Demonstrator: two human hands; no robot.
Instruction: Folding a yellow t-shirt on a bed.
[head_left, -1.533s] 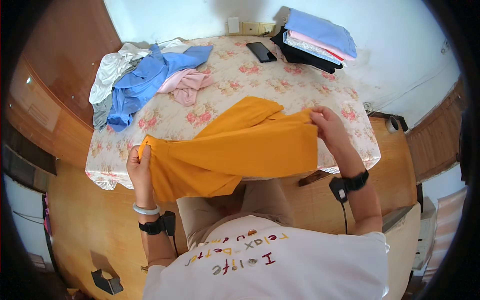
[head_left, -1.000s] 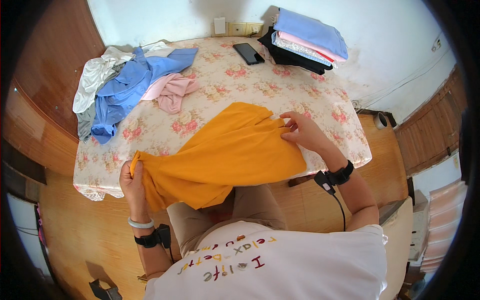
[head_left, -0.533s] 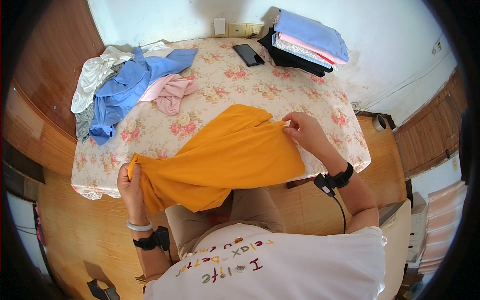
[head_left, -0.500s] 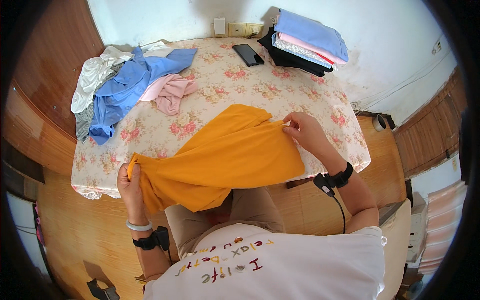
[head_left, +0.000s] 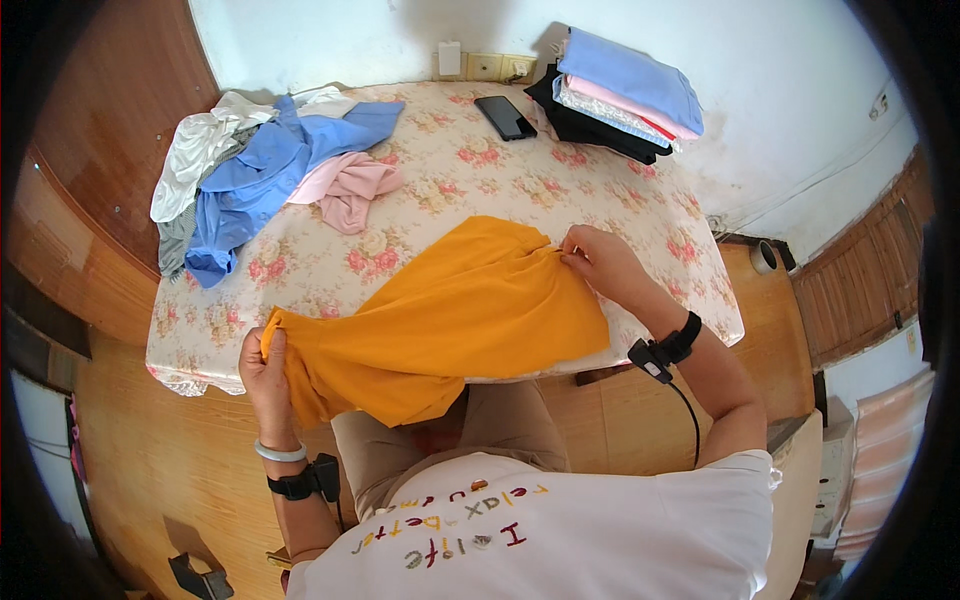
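A mustard-yellow garment (head_left: 455, 320) stretches between my two hands, its far part resting on the table and its near part hanging over the front edge above my lap. Its exact kind is hard to tell from the folds. My left hand (head_left: 264, 368) is closed on the garment's left end, the thumb on top of a gathered edge. At the far right corner, the fingers of my right hand (head_left: 594, 258) pinch the cloth. Some loose folds bunch up beside that pinch.
A floral cloth covers the table (head_left: 500, 190). Rumpled blue, white, grey and pink clothes (head_left: 255, 180) lie at the far left. A black phone (head_left: 506, 118) lies near the wall, beside a stack of folded clothes (head_left: 630, 95). A cabled wrist device (head_left: 665, 352) sits on my right forearm.
The yellow cloth has shifted slightly, with its folds near my right hand more bunched. Both hands keep their hold. The whole view has moved a little.
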